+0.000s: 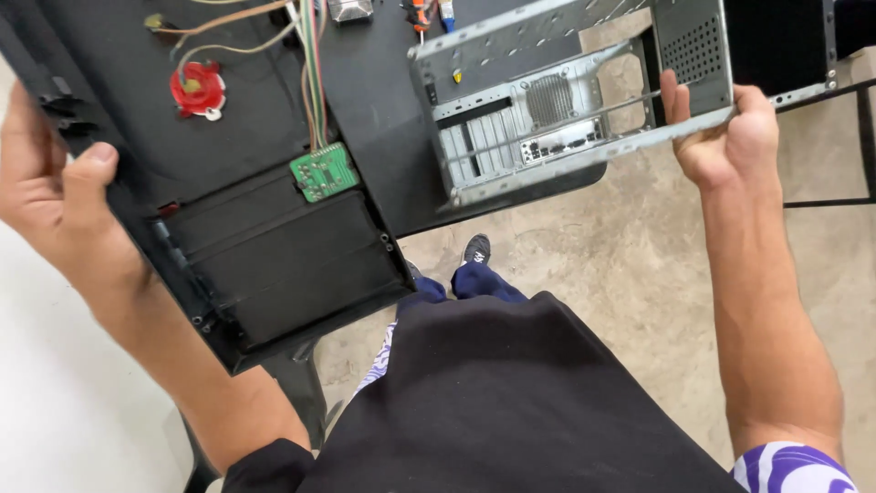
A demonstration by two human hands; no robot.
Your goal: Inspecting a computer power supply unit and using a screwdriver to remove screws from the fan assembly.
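Note:
My left hand (57,183) grips the left edge of a long black plastic front panel (265,256), held tilted with its inner side facing me. On that panel sit a small green circuit board (323,171), a bundle of coloured wires (313,64) and a red round part (197,89). My right hand (726,132) holds the lower right edge of a grey metal computer case frame (566,110), lifted over a black table (383,137). The case's rear ports and slot covers face me.
Below me lies a bare concrete floor (630,274), with my dark shoes (474,251) and black shirt in view. A black table leg and frame (862,137) stand at the right. Small tools lie at the top edge of the table.

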